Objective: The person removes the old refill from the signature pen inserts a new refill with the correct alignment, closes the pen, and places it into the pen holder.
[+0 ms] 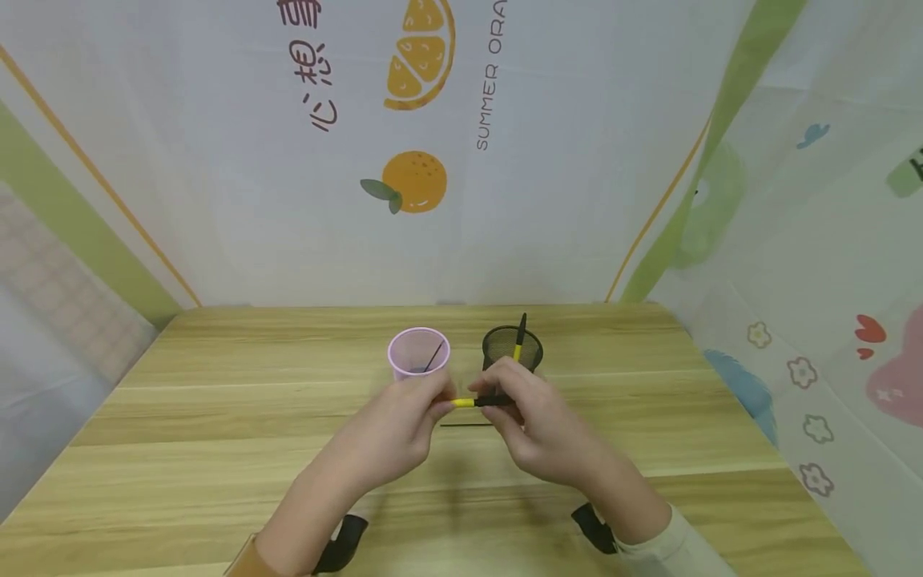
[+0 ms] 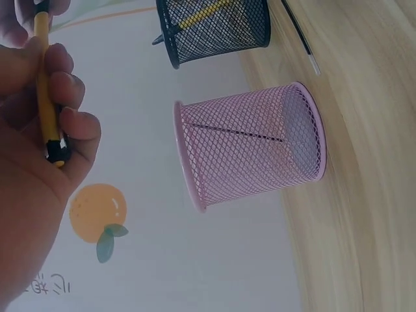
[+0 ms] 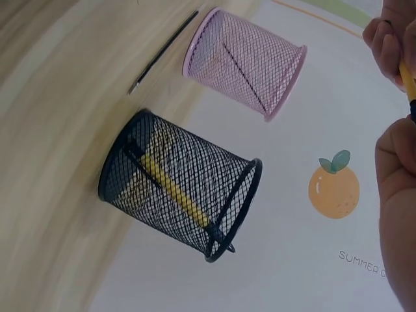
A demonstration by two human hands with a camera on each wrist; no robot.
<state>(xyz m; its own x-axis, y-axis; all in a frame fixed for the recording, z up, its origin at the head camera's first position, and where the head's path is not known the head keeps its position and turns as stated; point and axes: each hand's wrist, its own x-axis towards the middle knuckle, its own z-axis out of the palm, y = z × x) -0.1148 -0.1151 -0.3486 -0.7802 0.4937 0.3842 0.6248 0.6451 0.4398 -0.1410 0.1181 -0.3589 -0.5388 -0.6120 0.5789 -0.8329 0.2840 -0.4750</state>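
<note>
In the head view, my left hand (image 1: 404, 421) pinches the yellow barrel of a pen (image 1: 464, 403). My right hand (image 1: 541, 425) grips the same pen by its black part, so the pen lies level between both hands. The left wrist view shows the fingers curled round the yellow barrel, its black end near the palm. Beyond the hands stand a pink mesh pen holder (image 2: 250, 153) with a thin dark refill (image 2: 237, 133) inside, and a black mesh pen holder (image 3: 136, 208) with a yellow and black pen (image 3: 175, 192) leaning in it.
Another thin black refill (image 3: 162, 53) with a pale tip lies on the wooden table (image 1: 216, 385) in front of the holders. A white printed cloth (image 1: 562, 200) hangs behind the table. Black curved pieces (image 1: 342, 543) show beneath the wrists.
</note>
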